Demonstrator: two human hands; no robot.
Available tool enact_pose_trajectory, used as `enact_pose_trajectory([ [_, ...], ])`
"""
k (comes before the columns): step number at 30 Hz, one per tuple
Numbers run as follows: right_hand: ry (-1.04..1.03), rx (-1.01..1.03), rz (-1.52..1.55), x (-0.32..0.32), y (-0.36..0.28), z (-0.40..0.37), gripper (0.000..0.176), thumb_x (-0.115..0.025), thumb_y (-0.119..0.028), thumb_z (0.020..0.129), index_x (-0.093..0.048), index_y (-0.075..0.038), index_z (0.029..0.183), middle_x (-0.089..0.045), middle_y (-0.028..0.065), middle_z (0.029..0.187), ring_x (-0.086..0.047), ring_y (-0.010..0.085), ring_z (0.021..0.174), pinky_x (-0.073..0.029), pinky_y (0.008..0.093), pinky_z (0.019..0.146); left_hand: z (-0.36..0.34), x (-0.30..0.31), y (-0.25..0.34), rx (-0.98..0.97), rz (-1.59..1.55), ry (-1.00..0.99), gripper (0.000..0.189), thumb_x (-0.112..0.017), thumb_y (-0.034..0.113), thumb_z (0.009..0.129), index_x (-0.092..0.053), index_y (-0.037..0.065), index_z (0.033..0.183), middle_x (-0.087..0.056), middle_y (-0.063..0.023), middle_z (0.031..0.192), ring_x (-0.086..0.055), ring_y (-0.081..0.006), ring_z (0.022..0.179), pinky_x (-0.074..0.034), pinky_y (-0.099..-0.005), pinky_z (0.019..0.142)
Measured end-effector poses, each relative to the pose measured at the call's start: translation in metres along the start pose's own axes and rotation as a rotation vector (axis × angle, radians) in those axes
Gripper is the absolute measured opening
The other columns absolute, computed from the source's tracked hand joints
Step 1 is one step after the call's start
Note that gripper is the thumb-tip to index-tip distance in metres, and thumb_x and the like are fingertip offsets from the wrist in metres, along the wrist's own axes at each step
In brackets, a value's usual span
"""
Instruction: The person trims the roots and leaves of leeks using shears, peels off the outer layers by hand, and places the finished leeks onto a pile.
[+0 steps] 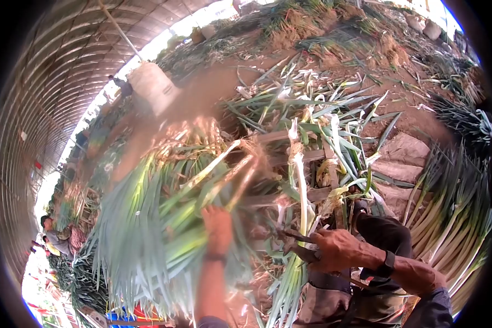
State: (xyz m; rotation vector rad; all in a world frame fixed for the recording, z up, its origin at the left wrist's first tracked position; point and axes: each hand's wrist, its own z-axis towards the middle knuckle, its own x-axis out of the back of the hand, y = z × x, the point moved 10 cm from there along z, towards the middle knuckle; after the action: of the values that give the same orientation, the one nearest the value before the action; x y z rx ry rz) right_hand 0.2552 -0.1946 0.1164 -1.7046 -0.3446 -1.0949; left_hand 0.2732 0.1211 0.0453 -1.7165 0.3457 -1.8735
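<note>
The right hand [336,249] is closed around a dark tool [294,236], probably a knife or shears, though its blade is lost among the leaves. The tool's tip touches the lower part of an upright leek [298,180], whose white shaft rises straight up and ends in a tuft of roots. A black wristband [387,265] sits on the right wrist, well away from the leek. The left hand [218,229] is blurred and sunk among a bundle of leeks [147,218] just left of the upright leek. Whether its fingers are closed on the leaves cannot be told. Behind the upright leek stands a rough wooden frame [311,156], with loose cut leaves [311,104] scattered over it. To the right of the leek, well apart, lies a stack of trimmed leeks [454,218] on the bare earth [404,104]. Far to its left, another person [52,232] crouches under the curved tunnel roof [49,82].
</note>
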Motion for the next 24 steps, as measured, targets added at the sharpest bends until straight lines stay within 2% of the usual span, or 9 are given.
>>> enact_pose_trajectory([
  [6,0.033,0.027,0.016,0.012,-0.007,-0.010,0.053,-0.080,-0.040,0.073,-0.061,0.004,0.096,-0.064,0.0207,0.089,-0.065,0.0407,0.084,-0.053,0.0476,0.073,-0.021,0.022,0.064,0.004,-0.511,-0.215,0.032,-0.073,0.036,0.081,-0.070,0.006,0.094,-0.073,-0.0143,0.093,-0.066,-0.0325,0.093,-0.039,-0.0532,0.095],
  [8,0.017,-0.021,0.040,0.011,-0.001,-0.011,0.054,-0.079,-0.042,0.074,-0.061,0.003,0.096,-0.064,0.0219,0.089,-0.065,0.0414,0.085,-0.053,0.0482,0.074,-0.034,0.002,0.090,0.087,-0.741,-0.435,0.044,-0.073,0.045,0.081,-0.070,0.006,0.102,-0.072,-0.0206,0.098,-0.069,-0.0372,0.096,-0.047,-0.0552,0.090],
  [10,-0.030,-0.114,0.072,0.001,0.015,-0.012,0.055,-0.078,-0.044,0.074,-0.060,0.003,0.095,-0.066,0.0231,0.089,-0.066,0.0422,0.085,-0.053,0.0489,0.074,-0.051,-0.020,0.105,0.211,-0.891,-0.332,0.041,-0.064,0.048,0.082,-0.072,0.012,0.101,-0.072,-0.0168,0.093,-0.070,-0.0382,0.085,-0.053,-0.0498,0.082],
  [11,-0.057,-0.112,0.050,-0.001,0.015,-0.013,0.056,-0.078,-0.045,0.074,-0.060,0.003,0.094,-0.066,0.0235,0.089,-0.066,0.0421,0.086,-0.053,0.0489,0.074,-0.059,-0.045,0.112,0.280,-0.939,-0.269,0.041,-0.066,0.046,0.083,-0.070,0.014,0.108,-0.072,-0.0184,0.099,-0.069,-0.0395,0.091,-0.054,-0.0487,0.084],
  [15,-0.186,-0.130,0.005,-0.017,0.026,-0.015,0.057,-0.077,-0.049,0.075,-0.061,0.003,0.092,-0.066,0.0236,0.087,-0.066,0.0412,0.087,-0.053,0.0488,0.075,-0.076,-0.041,0.115,0.350,-1.157,-0.372,0.044,-0.071,0.043,0.084,-0.068,0.012,0.115,-0.071,-0.0183,0.107,-0.068,-0.0389,0.102,-0.052,-0.0478,0.091],
  [18,-0.283,-0.152,0.038,-0.022,0.017,-0.014,0.056,-0.077,-0.050,0.074,-0.063,0.002,0.092,-0.066,0.0220,0.083,-0.067,0.0405,0.085,-0.053,0.0478,0.076,-0.080,-0.048,0.108,0.291,-1.357,-0.359,0.046,-0.068,0.036,0.089,-0.065,0.011,0.128,-0.070,-0.0199,0.116,-0.067,-0.0361,0.110,-0.052,-0.0411,0.095],
  [19,-0.294,-0.115,0.039,-0.028,0.015,-0.013,0.056,-0.076,-0.050,0.075,-0.064,0.001,0.093,-0.066,0.0217,0.083,-0.067,0.0405,0.084,-0.053,0.0476,0.076,-0.083,-0.044,0.104,0.307,-1.355,-0.278,0.038,-0.067,0.027,0.092,-0.066,0.010,0.125,-0.070,-0.0194,0.118,-0.067,-0.0365,0.111,-0.052,-0.0402,0.096],
  [22,-0.328,-0.071,0.063,-0.035,0.002,-0.015,0.056,-0.076,-0.050,0.075,-0.065,0.001,0.093,-0.067,0.0208,0.083,-0.067,0.0400,0.084,-0.053,0.0471,0.076,-0.090,-0.044,0.098,0.380,-1.302,-0.174,0.038,-0.071,0.027,0.088,-0.067,0.009,0.121,-0.071,-0.0194,0.113,-0.067,-0.0365,0.107,-0.052,-0.0408,0.094],
  [24,-0.344,-0.073,0.035,-0.040,-0.003,-0.015,0.056,-0.075,-0.050,0.075,-0.065,0.002,0.093,-0.067,0.0206,0.084,-0.067,0.0394,0.083,-0.052,0.0467,0.075,-0.096,-0.038,0.094,0.362,-1.246,-0.004,0.036,-0.072,0.026,0.086,-0.068,0.009,0.118,-0.070,-0.0174,0.110,-0.065,-0.0351,0.106,-0.052,-0.0412,0.093],
])
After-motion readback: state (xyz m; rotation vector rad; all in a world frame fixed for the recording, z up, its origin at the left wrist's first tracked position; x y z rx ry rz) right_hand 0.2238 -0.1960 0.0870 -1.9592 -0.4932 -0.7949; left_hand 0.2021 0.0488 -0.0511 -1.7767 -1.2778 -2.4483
